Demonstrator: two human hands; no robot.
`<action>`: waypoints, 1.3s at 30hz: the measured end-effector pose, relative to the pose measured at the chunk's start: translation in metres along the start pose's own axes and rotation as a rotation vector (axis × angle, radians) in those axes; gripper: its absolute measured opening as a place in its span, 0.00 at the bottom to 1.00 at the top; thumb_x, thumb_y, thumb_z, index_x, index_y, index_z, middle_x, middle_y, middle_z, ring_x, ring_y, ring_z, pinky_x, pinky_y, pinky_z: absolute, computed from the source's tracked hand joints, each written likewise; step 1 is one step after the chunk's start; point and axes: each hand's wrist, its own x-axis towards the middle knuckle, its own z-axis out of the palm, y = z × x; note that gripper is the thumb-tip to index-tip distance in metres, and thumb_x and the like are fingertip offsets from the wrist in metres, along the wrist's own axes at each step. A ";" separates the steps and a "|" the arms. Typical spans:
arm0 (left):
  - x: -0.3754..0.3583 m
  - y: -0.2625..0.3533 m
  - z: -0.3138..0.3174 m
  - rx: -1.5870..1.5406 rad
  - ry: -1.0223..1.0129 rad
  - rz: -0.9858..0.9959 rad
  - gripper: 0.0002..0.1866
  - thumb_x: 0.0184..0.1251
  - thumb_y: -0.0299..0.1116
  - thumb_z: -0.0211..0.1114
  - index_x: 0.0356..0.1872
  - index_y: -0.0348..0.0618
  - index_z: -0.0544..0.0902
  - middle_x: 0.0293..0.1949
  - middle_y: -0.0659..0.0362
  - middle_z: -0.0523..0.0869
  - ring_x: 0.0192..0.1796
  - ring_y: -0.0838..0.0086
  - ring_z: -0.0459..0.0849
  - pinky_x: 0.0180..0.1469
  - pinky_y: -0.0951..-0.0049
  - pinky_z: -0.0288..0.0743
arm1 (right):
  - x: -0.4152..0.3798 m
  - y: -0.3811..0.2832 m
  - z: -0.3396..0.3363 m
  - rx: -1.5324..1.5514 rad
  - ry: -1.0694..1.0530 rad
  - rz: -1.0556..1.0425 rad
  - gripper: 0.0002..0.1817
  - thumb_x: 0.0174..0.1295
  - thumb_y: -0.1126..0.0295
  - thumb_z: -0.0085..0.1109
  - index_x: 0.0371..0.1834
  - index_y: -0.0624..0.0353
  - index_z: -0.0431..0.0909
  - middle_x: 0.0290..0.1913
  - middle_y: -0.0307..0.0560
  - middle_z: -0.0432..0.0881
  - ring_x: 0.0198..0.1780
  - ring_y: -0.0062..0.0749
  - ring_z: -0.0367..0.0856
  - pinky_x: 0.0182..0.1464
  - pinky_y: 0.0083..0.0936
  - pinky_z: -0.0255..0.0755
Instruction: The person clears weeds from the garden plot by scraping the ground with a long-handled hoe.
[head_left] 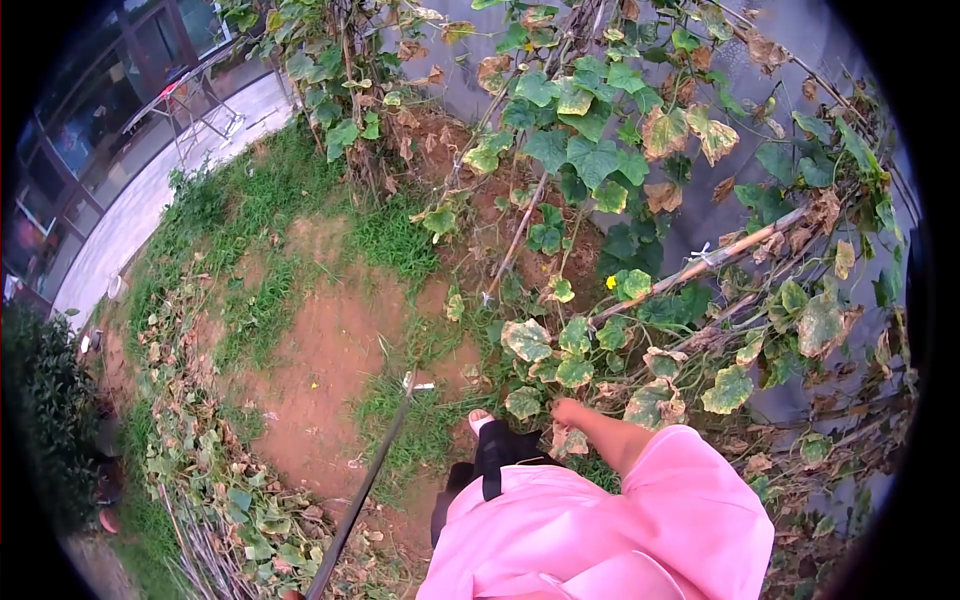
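Observation:
A long dark pole with a short pale crosspiece at its far end slants up from the bottom edge over grass and soil. At its lower end only a sliver of my left hand shows, closed around the pole. My right arm reaches out from a pink sleeve. Beside the yellowing vine leaves, my right hand looks closed; what it grips is too small to make out. A withered leaf lies just below this hand.
Leafy vines climb sticks at the top and right, with a slanting pole among them. Cut, wilted vines lie at the left. A metal rack stands on paving by a glazed building. My foot is on the ground.

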 end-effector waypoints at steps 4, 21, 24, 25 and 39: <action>-0.009 0.011 0.007 -0.035 -0.027 -0.116 0.13 0.50 0.43 0.63 0.34 0.48 0.81 0.31 0.50 0.83 0.34 0.58 0.83 0.36 0.60 0.76 | -0.005 0.093 0.030 0.324 -0.099 0.060 0.10 0.58 0.65 0.49 0.34 0.60 0.75 0.19 0.48 0.74 0.15 0.36 0.73 0.15 0.35 0.70; -0.065 0.017 0.086 -0.097 0.153 -0.098 0.14 0.48 0.42 0.61 0.29 0.43 0.83 0.22 0.53 0.82 0.24 0.61 0.82 0.28 0.62 0.76 | -0.024 -0.168 0.031 0.319 -0.077 -0.257 0.10 0.64 0.65 0.45 0.45 0.55 0.68 0.35 0.44 0.79 0.31 0.31 0.80 0.30 0.36 0.73; -0.065 0.019 0.114 -0.160 0.125 -0.195 0.17 0.33 0.41 0.73 0.23 0.46 0.77 0.19 0.55 0.80 0.25 0.60 0.81 0.29 0.64 0.73 | -0.029 -0.160 0.039 0.279 -0.100 -0.268 0.11 0.64 0.64 0.46 0.46 0.55 0.68 0.35 0.43 0.79 0.32 0.30 0.81 0.31 0.34 0.74; -0.066 0.016 0.120 -0.181 0.125 -0.180 0.17 0.36 0.41 0.72 0.24 0.46 0.76 0.19 0.55 0.80 0.25 0.59 0.81 0.29 0.62 0.73 | -0.028 -0.150 0.044 0.266 -0.112 -0.236 0.11 0.63 0.64 0.46 0.45 0.55 0.68 0.35 0.43 0.79 0.32 0.30 0.81 0.30 0.34 0.73; -0.043 0.013 0.094 -0.182 0.118 -0.161 0.15 0.37 0.37 0.71 0.24 0.45 0.74 0.22 0.55 0.80 0.24 0.61 0.80 0.27 0.63 0.73 | -0.021 -0.013 0.044 0.178 -0.120 0.041 0.11 0.61 0.68 0.45 0.44 0.59 0.70 0.33 0.51 0.79 0.27 0.38 0.80 0.27 0.38 0.73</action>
